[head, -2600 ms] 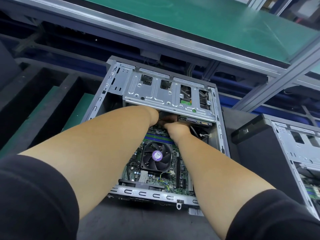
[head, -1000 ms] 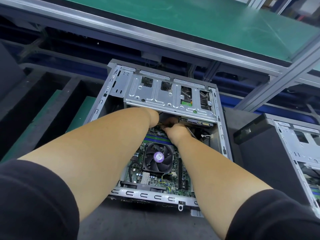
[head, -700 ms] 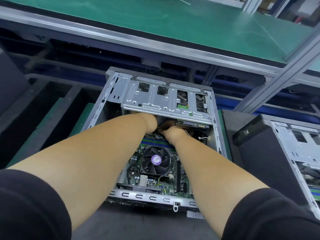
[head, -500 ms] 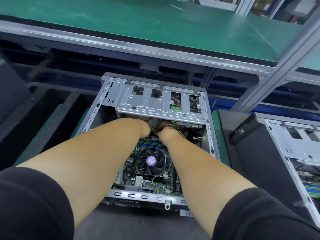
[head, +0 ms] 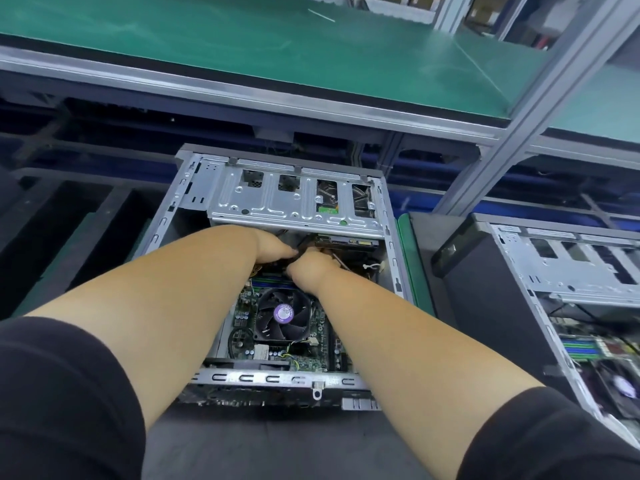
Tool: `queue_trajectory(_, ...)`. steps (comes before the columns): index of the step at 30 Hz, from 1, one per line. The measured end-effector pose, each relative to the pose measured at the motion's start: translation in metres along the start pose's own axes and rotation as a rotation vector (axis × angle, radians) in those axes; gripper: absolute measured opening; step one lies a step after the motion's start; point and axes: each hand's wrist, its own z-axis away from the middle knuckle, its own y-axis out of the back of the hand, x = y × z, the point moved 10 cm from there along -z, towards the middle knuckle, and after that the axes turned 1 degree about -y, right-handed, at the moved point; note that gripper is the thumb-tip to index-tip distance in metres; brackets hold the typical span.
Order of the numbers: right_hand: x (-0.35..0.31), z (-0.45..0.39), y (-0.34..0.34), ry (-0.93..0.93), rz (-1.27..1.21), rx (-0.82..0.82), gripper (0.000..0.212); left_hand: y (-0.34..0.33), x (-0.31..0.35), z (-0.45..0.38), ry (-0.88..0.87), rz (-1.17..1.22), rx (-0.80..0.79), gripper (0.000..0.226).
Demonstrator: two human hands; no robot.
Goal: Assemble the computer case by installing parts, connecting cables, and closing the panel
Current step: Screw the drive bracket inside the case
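- We have the open computer case (head: 277, 271) lying on its side on the dark work surface, side panel off, none in view.
- Our left hand (head: 273, 249) and right hand (head: 310, 266) meet just under the silver drive cage (head: 294, 206), above the motherboard (head: 242, 306) and CPU fan (head: 284, 315).
- Left fingers are curled, seemingly pinching a dark cable or plug (head: 294, 252); we can't tell exactly what.
- Right fingers are tucked under the hand and hidden, so we can't tell their state.
- Step looks like seating a connector near the drive (head: 346, 241) under the cage.
- To do it well: line up the plug keying first, push straight, brace with the other hand, and keep wires off the fan blades.
- Risk: it's a blind spot under the cage, so go by feel before pressing.
- A second open case (head: 571, 289) sits to the right.
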Motion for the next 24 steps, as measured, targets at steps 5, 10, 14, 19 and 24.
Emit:
queue_trajectory(5, -0.001, 0.006, 0.010, 0.075, -0.026, 0.103, 0.042, 0.011, 0.015, 0.014, -0.110, -0.371, 0.127, 0.042)
queue_trajectory(10, 0.005, 0.008, 0.009, 0.109, -0.326, 0.098, 0.021, 0.004, 0.017, 0.019, -0.085, -0.802, 0.090, 0.022)
queue_trajectory(14, 0.012, 0.011, 0.006, 0.080, -0.700, 0.072, 0.031, 0.007, 0.012, 0.022, -0.062, -0.898, 0.101, 0.024)
queue_trajectory(19, 0.026, 0.005, 0.016, 0.073, -0.610, 0.186, 0.047, -0.001, 0.010, 0.017, -0.090, -0.943, 0.114, 0.037)
queue_trajectory(24, 0.035, 0.002, 0.018, 0.079, -0.667, 0.209, 0.055, 0.006, 0.010, 0.017, -0.113, -0.920, 0.151, 0.015)
